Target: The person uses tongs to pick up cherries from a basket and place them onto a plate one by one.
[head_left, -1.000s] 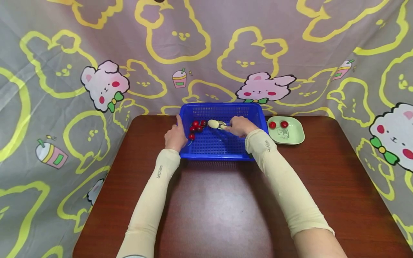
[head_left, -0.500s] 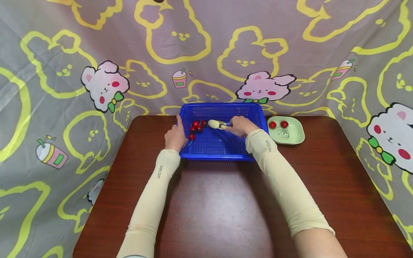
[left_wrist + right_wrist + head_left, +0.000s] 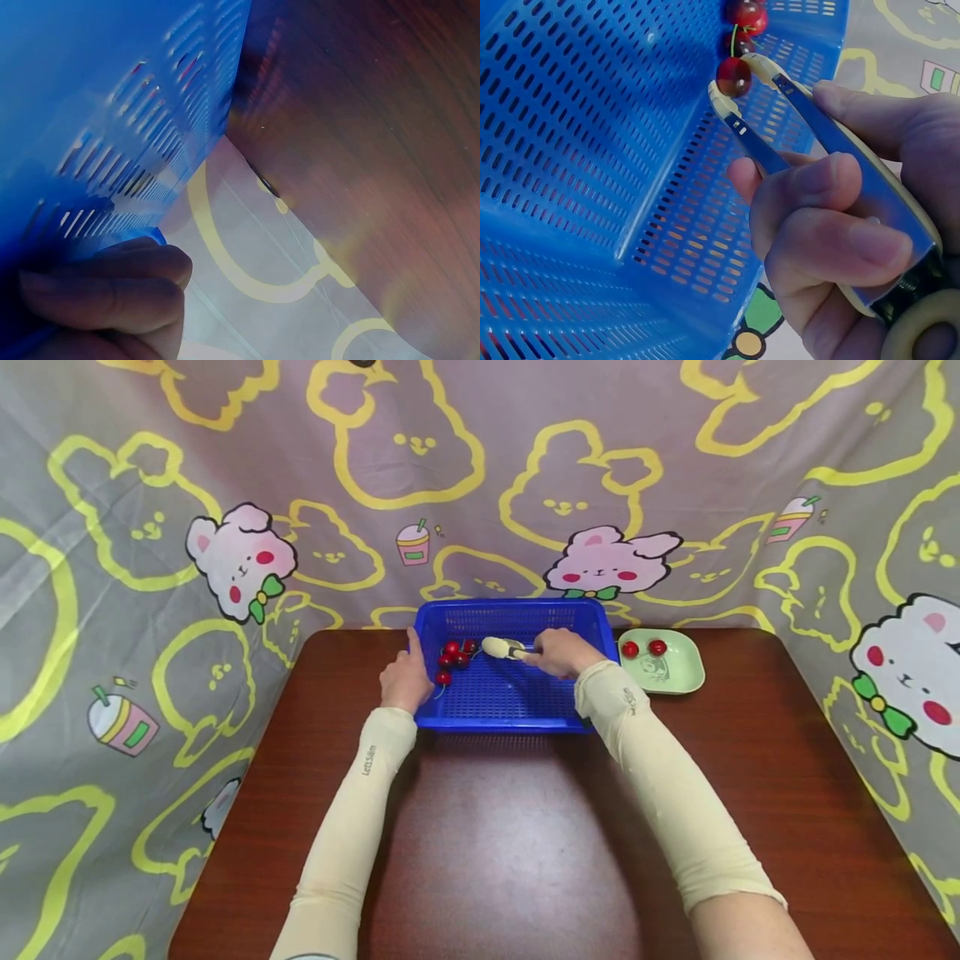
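Observation:
In the right wrist view, my right hand (image 3: pixel 840 232) grips a pair of cream-tipped metal tongs (image 3: pixel 825 135). The tong tips stand apart on either side of a dark red cherry (image 3: pixel 734 77); whether they touch it I cannot tell. Several cherries (image 3: pixel 452 653) lie at the left inside a blue perforated plastic basket (image 3: pixel 517 724). My left hand (image 3: pixel 405 680) holds the basket's left rim, and the left wrist view shows its curled fingers (image 3: pixel 112 300) against the basket's outer wall. Right of the basket, a pale green dish (image 3: pixel 686 670) bears two cherries (image 3: pixel 643 648).
The basket stands near the back edge of a brown wooden table (image 3: pixel 517 843). A patterned cloth (image 3: pixel 480 468) hangs close behind it and along both sides. The green dish sits right beside the basket's right wall.
Both hands, the tongs and the basket keep nearly the same places. The head view has shifted very slightly.

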